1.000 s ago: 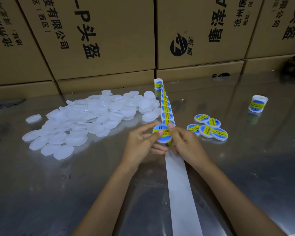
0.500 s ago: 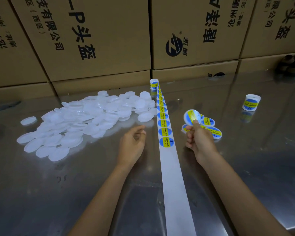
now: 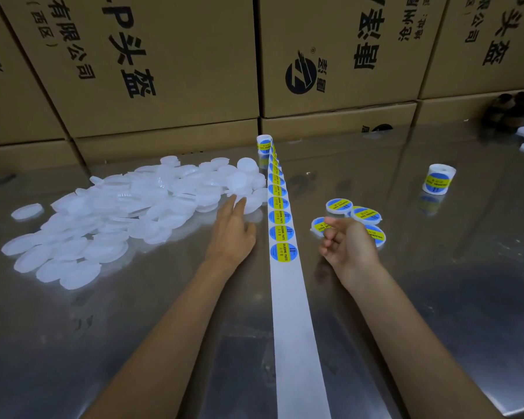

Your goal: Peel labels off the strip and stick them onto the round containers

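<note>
Worktop [image 3: 73, 343], current stock: label strip [image 3: 285, 237] runs near to far down the centre. My left hand [image 3: 232, 234] has reached, fingers straight, to the edge of the unlabelled white containers [image 3: 127, 213] piled left. My right hand [image 3: 350, 247], loosely curled and empty, has released the labelled container it held; labelled containers [image 3: 365, 214] lie just beyond it. Spare label roll [image 3: 437, 178] far right.

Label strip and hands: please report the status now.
Left hand open, fingertips at blank lids. Right hand loosely curled, holds nothing, beside labelled lids. Strip flat between hands. Nothing in the way.
</note>
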Demonstrator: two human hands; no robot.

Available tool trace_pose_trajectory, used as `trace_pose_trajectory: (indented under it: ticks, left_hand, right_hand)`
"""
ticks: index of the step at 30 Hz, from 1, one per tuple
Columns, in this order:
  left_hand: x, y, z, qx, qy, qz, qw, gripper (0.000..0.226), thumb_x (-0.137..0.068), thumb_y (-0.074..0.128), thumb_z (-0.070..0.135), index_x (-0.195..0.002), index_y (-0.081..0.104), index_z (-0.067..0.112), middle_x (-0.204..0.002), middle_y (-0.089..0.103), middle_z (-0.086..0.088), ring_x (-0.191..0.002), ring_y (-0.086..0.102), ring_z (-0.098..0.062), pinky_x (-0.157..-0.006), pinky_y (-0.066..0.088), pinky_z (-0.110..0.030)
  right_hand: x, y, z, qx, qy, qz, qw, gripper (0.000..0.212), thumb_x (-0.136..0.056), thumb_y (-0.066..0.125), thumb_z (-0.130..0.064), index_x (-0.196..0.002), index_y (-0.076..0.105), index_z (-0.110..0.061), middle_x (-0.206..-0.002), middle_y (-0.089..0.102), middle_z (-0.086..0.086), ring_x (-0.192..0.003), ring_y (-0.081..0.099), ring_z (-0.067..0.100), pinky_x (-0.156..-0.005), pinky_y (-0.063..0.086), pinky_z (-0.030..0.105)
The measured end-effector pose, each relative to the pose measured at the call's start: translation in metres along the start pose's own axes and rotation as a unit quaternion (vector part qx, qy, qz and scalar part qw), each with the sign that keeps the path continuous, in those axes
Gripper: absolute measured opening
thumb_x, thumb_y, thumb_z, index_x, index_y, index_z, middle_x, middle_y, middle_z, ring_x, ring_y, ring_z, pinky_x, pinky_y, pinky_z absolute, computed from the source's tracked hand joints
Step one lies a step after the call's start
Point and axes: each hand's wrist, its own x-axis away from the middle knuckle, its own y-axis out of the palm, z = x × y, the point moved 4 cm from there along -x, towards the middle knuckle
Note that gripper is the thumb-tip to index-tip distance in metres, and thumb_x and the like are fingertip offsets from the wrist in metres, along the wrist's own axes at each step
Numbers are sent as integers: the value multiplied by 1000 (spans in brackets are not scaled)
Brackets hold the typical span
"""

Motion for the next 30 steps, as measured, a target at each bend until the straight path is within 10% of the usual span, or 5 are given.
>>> trace_pose_trajectory:
  ticks: [10,14,18,23,30]
  left_hand:
    - [-25,-1,-2,-52,82,108,989,24,-98,51,3,-111,70,-4,-140,56,-17,-136,42,-29,-110,33,-32]
    - [-14,-9,-4,155,-7,142,978,12,-99,52,11,-105,63,11,-110,68,-4,-101,61,-20,-79,43,-21]
    - [9,-9,-7,474,-160,63,863,12,-101,53,12,-103,65,10,-88,71,-9,-63,66,-17,-65,57,-33]
    - [43,-10,12,600,-150,-73,782,17,-100,54,11,-106,68,3,-96,76,-16,-79,73,-24,-60,58,-29]
    - [53,-9,19,560,-146,-36,815,24,-98,61,8,-119,65,-2,-112,70,-19,-91,71,-23,-69,60,-29]
  right_hand:
    - [1,26,10,328,-245,-16,912,15,-91,52,-11,-84,63,-18,-66,58,-6,-60,52,8,-63,45,29]
    - [5,37,12,404,-335,-71,848,11,-92,54,-4,-93,62,-12,-79,62,-1,-77,57,11,-76,50,37]
    - [10,43,16,413,-382,-106,820,18,-93,61,-13,-111,64,-12,-100,64,-1,-96,58,19,-88,46,33]
    - [17,45,18,410,-382,-130,818,22,-94,64,-28,-115,67,-23,-89,68,-8,-81,59,6,-74,47,27]
    - [19,35,8,472,-391,-137,778,28,-99,55,-20,-124,67,-16,-112,70,3,-108,59,22,-96,46,39]
